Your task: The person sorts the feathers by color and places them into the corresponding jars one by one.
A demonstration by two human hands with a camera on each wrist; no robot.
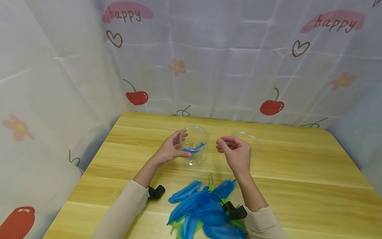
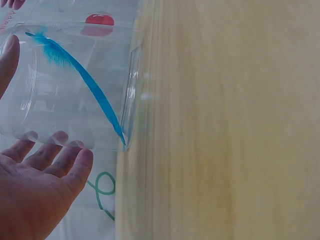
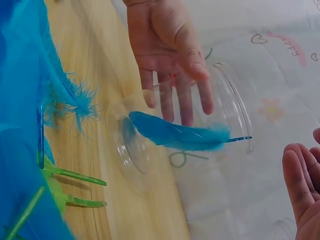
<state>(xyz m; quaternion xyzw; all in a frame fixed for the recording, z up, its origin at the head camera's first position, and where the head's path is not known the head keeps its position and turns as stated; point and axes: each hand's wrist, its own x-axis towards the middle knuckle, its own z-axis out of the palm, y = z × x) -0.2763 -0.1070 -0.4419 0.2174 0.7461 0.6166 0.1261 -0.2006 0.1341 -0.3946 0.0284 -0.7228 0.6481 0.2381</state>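
A clear plastic jar [image 1: 199,157] stands on the table, its mouth up. My left hand [image 1: 170,148] holds its side, with the thumb on the near side and the fingers around the far side. Inside the jar leans one blue feather [image 3: 177,135], its quill tip at the rim and its vane reaching down to the bottom. To the right of the jar, apart from it, my right hand [image 1: 238,153] hovers with loosely bent fingers and nothing visible between them. A loose pile of blue feathers [image 1: 206,212], mixed with green feathers [image 1: 179,229], lies in front of the jar.
A clear round lid [image 1: 257,142] lies on the wooden table [image 1: 313,166] behind my right hand. Printed white curtains [image 1: 221,76] hang behind the table and along its left side. Each wrist wears a black camera [image 1: 157,192].
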